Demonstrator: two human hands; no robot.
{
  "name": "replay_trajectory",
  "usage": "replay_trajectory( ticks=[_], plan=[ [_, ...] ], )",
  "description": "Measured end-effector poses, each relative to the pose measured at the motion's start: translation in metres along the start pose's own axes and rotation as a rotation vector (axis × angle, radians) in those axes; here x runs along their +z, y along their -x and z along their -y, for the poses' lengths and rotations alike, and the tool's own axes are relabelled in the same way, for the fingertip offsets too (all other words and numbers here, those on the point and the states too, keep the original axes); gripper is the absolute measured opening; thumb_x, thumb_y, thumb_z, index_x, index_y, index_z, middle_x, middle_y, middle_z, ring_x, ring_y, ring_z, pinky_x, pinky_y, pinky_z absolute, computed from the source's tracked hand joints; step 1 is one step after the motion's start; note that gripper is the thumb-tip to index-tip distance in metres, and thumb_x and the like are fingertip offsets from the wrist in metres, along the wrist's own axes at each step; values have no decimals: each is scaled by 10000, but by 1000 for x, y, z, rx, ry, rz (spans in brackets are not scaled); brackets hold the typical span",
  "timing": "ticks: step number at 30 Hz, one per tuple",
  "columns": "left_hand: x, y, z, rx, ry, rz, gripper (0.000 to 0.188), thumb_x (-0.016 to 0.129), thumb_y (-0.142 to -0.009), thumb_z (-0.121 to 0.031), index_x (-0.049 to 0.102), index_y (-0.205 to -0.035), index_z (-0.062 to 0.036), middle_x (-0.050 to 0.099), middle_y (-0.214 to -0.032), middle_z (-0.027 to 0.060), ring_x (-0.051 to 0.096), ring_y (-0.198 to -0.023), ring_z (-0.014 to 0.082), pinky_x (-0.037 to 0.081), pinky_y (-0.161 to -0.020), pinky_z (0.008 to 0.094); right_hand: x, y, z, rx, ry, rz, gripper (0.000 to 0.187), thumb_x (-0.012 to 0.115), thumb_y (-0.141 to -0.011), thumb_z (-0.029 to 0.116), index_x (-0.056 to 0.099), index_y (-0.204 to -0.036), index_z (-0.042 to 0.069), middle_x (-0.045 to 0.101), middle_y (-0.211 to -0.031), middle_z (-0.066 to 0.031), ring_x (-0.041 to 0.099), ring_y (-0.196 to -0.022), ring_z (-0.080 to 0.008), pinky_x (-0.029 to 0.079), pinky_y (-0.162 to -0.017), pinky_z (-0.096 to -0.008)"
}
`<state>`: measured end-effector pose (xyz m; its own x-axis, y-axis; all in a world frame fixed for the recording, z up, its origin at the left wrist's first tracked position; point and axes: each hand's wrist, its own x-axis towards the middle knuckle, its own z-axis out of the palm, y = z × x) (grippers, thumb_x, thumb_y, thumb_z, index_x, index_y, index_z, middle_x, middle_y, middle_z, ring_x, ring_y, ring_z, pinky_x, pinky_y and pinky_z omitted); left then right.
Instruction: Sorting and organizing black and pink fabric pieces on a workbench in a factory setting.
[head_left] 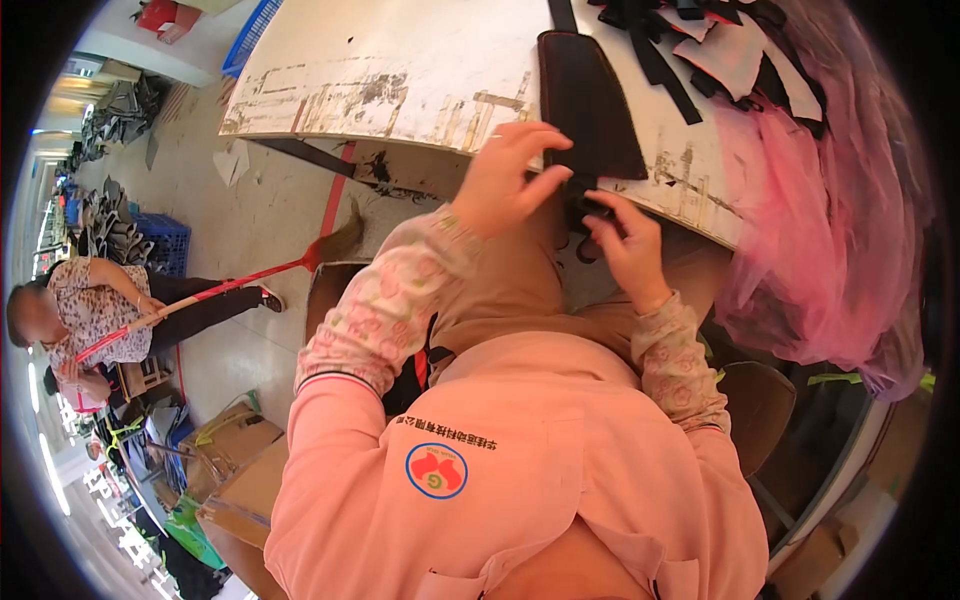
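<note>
A black trapezoid-shaped panel [590, 105] with reddish edge stitching lies flat on the worn white table, and a black strap runs from its far end. At the table's near edge, a dark strap-like piece [578, 190] hangs below the panel; its exact kind is hard to make out. My right hand [630, 245] pinches this piece between thumb and fingers. Beside the panel's near left corner is my left hand [508, 178], its thumb and fingers apart with nothing visible between them.
Black and grey fabric scraps [735, 50] lie at the table's far right. Pink netting [820, 240] drapes over the right side. On the left, a person [105, 305] holds a broom [335, 240]. Cardboard boxes [235, 450] and a blue crate [163, 243] stand on the floor.
</note>
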<state>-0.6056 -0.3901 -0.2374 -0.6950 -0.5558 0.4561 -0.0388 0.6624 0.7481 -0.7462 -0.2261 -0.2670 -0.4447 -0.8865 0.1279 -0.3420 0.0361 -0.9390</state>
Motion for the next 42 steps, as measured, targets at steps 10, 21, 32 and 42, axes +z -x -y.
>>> replay_trajectory(
  ticks=[10,21,32,42],
  plan=[
    [68,-11,14,161,-442,207,591,724,-682,-423,528,-1181,-174,446,-1258,129,347,-1243,363,245,-1010,527,-53,-11,19,-348,508,-141,357,668,-771,64,568,-1113,37,544,-1083,-147,518,-998,-321,418,-859,-375],
    [85,-12,25,150,-275,-114,243,716,-641,-173,627,-861,-120,602,-1003,104,521,-1038,338,374,-920,429,-29,-43,-23,-289,579,-67,485,679,-749,112,507,-1199,48,467,-1211,-195,447,-1131,-356,350,-966,-407],
    [93,-14,28,12,-74,-272,161,686,-753,-187,630,-787,-39,620,-846,137,542,-931,359,406,-847,412,-17,-58,-18,-211,433,-228,355,634,-804,90,533,-1136,17,488,-1189,-178,476,-1111,-323,380,-944,-367],
    [75,-4,12,-18,-13,-239,293,677,-679,-67,558,-947,-59,563,-945,124,510,-946,335,412,-838,389,-11,-68,-11,-11,-296,-243,84,509,-866,-2,562,-928,17,559,-843,4,521,-769,-83,432,-698,-208]
  ],
)
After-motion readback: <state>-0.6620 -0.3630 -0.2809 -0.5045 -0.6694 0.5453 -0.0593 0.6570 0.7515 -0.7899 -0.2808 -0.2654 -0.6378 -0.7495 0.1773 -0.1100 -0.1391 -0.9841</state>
